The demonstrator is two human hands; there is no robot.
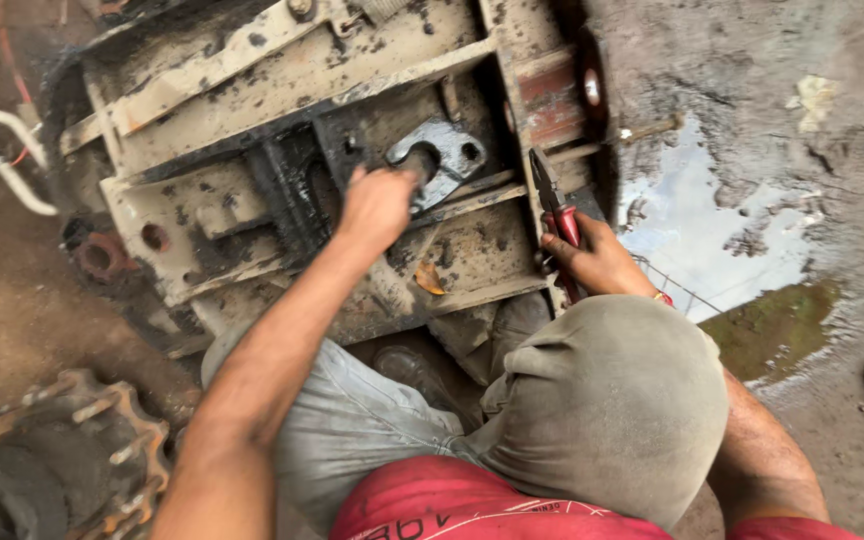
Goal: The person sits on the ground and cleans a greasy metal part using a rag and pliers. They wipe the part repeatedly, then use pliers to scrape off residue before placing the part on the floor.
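My left hand (pixel 377 205) reaches forward onto a greasy metal machine frame (pixel 282 90) and presses against a grey steel bracket (pixel 442 152) with round holes; what its fingers grip is hidden. My right hand (pixel 597 262) rests at the frame's right edge, closed around red-handled pliers (pixel 552 200) whose dark jaws point up and away from me. My knees in grey trousers (pixel 592 400) fill the lower middle of the view.
A puddle (pixel 692 240) lies on the muddy ground to the right. A bolt (pixel 647 128) sticks out near the frame's right side. A toothed gear part (pixel 102 450) sits at lower left, a white curved hose (pixel 7 160) at far left.
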